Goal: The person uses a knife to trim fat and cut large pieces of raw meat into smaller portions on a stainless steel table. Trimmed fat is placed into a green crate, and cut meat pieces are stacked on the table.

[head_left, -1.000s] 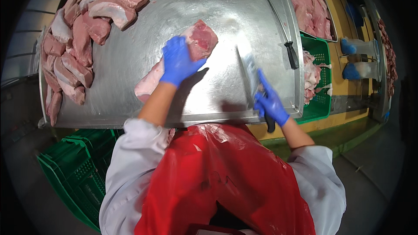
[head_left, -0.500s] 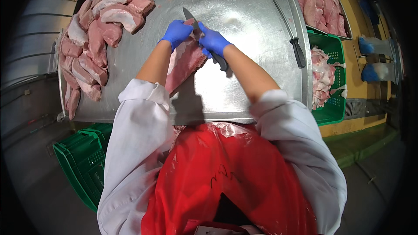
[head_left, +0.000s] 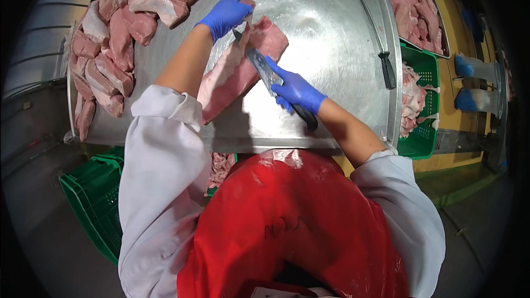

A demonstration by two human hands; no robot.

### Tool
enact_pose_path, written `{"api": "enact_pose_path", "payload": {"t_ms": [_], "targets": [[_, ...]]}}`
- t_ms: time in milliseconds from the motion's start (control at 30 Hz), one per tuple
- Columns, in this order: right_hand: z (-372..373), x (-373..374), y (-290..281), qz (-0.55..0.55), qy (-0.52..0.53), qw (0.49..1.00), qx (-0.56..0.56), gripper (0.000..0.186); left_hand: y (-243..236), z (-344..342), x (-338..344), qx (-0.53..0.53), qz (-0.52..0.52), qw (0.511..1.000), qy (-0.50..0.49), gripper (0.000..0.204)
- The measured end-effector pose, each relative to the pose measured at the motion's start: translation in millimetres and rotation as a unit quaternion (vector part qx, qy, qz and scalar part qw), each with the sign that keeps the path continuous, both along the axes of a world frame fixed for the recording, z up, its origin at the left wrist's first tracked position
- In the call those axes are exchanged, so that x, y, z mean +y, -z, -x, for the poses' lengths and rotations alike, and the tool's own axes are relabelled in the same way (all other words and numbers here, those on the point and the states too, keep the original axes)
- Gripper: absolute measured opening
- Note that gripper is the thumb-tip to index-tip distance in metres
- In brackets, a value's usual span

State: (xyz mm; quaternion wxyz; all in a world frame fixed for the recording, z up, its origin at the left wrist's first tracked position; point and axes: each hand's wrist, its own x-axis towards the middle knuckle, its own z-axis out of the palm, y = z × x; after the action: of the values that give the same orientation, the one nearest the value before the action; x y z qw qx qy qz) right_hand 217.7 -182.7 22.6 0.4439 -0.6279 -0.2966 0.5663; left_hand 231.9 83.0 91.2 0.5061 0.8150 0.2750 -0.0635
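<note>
A long pink slab of meat with a pale fatty side (head_left: 243, 72) lies diagonally on the steel table (head_left: 331, 33). My blue-gloved left hand (head_left: 223, 17) is closed on a thin strip at the slab's far end, lifting it off the surface. In my right hand (head_left: 292, 89), also gloved in blue, is a knife with a black handle (head_left: 306, 118); its broad blade (head_left: 255, 60) lies along the slab, tip under the strip near my left hand.
Several meat pieces (head_left: 120, 38) are piled at the left. A honing rod (head_left: 386, 72) lies near the right edge. Beside the table are a meat tray (head_left: 445, 49), a green crate of trimmings (head_left: 433, 143), blue-and-clear bags (head_left: 475, 66) and another green crate (head_left: 88, 187) below.
My left hand has moved up and away from me with the strip. The knife and my right hand have come back toward me and rightward from the slab's far end since half a second ago.
</note>
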Motion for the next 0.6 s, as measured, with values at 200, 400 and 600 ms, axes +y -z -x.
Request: {"api": "enact_pose_path", "payload": {"t_ms": [200, 400, 600], "targets": [[-5, 55, -1, 0.018, 0.02, 1.0, 0.013, 0.077, -33, -1, -2, 0.014, -0.061, 0.996, 0.066, 0.029], [24, 34, -10, 0.019, -0.004, 1.0, 0.009, 0.073, -49, 15, -2, -0.014, -0.042, 0.996, 0.073, 0.023], [61, 13, -25, 0.011, -0.033, 0.997, -0.065, 0.074, -70, 28, 13, -0.044, -0.045, 0.997, 0.048, 0.025]]}}
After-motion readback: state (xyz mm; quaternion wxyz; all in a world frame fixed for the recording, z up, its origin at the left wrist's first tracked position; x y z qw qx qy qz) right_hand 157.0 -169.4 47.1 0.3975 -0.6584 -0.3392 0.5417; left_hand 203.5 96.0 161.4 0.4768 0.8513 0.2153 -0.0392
